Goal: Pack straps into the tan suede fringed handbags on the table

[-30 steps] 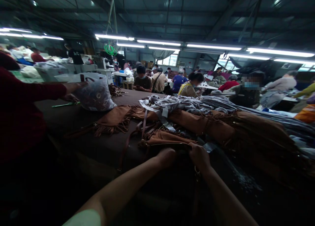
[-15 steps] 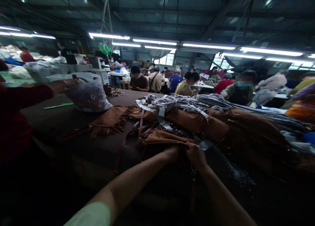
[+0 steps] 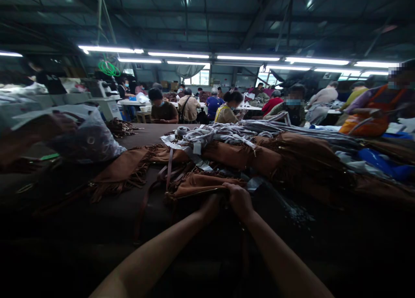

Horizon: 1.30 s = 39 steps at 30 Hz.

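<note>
A brown fringed bag (image 3: 197,183) lies on the dark table, its zipped edge toward me. My right hand (image 3: 239,199) pinches the bag's right end at that edge. Just left of it, my left hand (image 3: 212,205) is at the underside of the edge, its fingers hidden in shadow and behind the bag. A dark strap with metal fittings hangs below my right hand. More brown fringed bags (image 3: 266,155) lie behind, with grey cords (image 3: 220,133) heaped on top.
At the left, another person's hand touches a clear plastic bag (image 3: 94,136). A brown fringed piece (image 3: 121,168) lies beside it. Blue plastic (image 3: 385,161) is at the right. Several people sit or stand at tables beyond.
The view has turned to the right, so most things appear further left. The other person's hand still holds the plastic bag. My right hand keeps its grip on the brown bag.
</note>
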Available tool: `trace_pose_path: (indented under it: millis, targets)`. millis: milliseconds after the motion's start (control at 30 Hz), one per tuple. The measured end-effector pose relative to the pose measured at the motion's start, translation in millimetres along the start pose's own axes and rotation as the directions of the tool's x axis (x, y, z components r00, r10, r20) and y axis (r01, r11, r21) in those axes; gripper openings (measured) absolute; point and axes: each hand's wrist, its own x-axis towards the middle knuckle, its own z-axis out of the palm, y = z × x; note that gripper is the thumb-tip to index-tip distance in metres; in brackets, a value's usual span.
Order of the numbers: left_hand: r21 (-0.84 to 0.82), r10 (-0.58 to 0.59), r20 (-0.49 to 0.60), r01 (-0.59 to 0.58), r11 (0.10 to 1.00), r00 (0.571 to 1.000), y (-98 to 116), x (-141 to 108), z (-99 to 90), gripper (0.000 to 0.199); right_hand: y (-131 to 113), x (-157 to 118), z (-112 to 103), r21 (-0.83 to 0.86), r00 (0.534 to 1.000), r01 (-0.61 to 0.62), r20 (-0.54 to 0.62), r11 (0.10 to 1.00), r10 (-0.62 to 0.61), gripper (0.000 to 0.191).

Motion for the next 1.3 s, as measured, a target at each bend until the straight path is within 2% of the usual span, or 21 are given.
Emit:
trace_pose_path:
  millis: [67,133,233,267,300,333,367,400,433,467,500,567,633,700,800,900,967,1067,1133,1233,1300]
  targets:
    - [0.218,0.090,0.007,-0.090,0.972,0.996,5,-6,-2.3,0.016,3,9,-1,0.036,0.997,0.072,0.035,0.997,-0.073,0.041]
    - [0.357,0.176,0.037,-0.177,0.917,0.984,10,-6,-5.1,0.013,6,14,-5,0.072,0.978,0.153,0.131,0.986,-0.161,0.036]
    - [0.324,0.205,0.126,-0.235,0.916,0.971,11,1,-8.8,0.008,21,14,-16,0.251,0.921,0.187,0.293,0.950,-0.259,0.034]
    - [0.263,0.179,0.154,-0.215,0.941,0.972,9,4,-9.7,0.008,30,13,-21,0.340,0.917,0.166,0.293,0.926,-0.272,0.036]
    - [0.185,0.144,0.173,-0.176,0.967,0.974,6,6,-10.3,0.009,42,11,-27,0.410,0.934,0.130,0.254,0.903,-0.250,0.037]
    - [0.100,0.108,0.182,-0.127,0.987,0.977,2,8,-10.5,0.010,57,9,-34,0.446,0.967,0.078,0.184,0.892,-0.177,0.037]
    - [0.021,0.071,0.181,-0.076,0.997,0.981,-2,9,-10.3,0.013,75,8,-40,0.425,0.996,0.000,0.079,0.905,-0.038,0.035]
    - [-0.040,0.035,0.169,-0.029,0.999,0.985,-7,10,-9.8,0.016,94,7,-47,0.346,0.988,-0.112,-0.064,0.931,0.142,0.033]
    - [-0.076,0.002,0.150,0.010,0.997,0.989,-11,10,-9.1,0.020,114,6,-53,0.234,0.929,-0.250,-0.215,0.939,0.301,0.031]
    - [-0.084,-0.027,0.132,0.038,0.996,0.991,-15,9,-8.3,0.022,133,6,-57,0.130,0.855,-0.385,-0.323,0.914,0.406,0.030]
    - [-0.075,-0.047,0.117,0.056,0.996,0.992,-17,9,-7.6,0.022,150,6,-60,0.049,0.803,-0.491,-0.363,0.870,0.473,0.029]
    - [-0.056,-0.058,0.112,0.065,0.996,0.992,-19,7,-6.8,0.023,178,6,-63,-0.051,0.751,-0.612,-0.351,0.789,0.560,0.029]
    - [-0.058,-0.052,0.124,0.060,0.996,0.991,-16,6,-7.0,0.025,193,8,-61,-0.093,0.742,-0.648,-0.299,0.756,0.600,0.030]
    - [-0.067,-0.043,0.133,0.052,0.996,0.990,-12,5,-7.8,0.027,199,10,-60,-0.091,0.748,-0.644,-0.282,0.759,0.601,0.029]
    - [-0.058,-0.026,0.133,0.034,0.998,0.991,-8,4,-9.2,0.028,200,5,-67,-0.076,0.783,-0.597,-0.272,0.799,0.560,0.029]
    - [-0.069,-0.023,0.131,0.032,0.997,0.991,-10,5,-10.0,0.027,195,-8,-84,-0.171,0.845,-0.526,-0.217,0.833,0.489,0.025]
    - [-0.099,-0.026,0.126,0.038,0.994,0.992,-11,5,-10.0,0.027,183,-18,-96,-0.242,0.859,-0.510,-0.204,0.826,0.470,0.024]
    - [-0.164,-0.057,0.105,0.073,0.984,0.993,-10,5,-9.4,0.027,152,-31,-107,-0.258,0.855,-0.507,-0.273,0.823,0.441,0.027]
    - [-0.211,-0.070,0.101,0.090,0.973,0.992,-9,5,-9.0,0.028,125,-36,-108,-0.242,0.856,-0.473,-0.353,0.847,0.378,0.029]
    - [-0.260,-0.057,0.115,0.086,0.962,0.992,-7,6,-9.2,0.030,90,-38,-102,-0.205,0.859,-0.371,-0.447,0.906,0.250,0.032]
    - [-0.271,-0.058,0.112,0.087,0.959,0.992,-9,6,-9.5,0.028,77,-36,-95,-0.174,0.864,-0.286,-0.471,0.942,0.176,0.034]
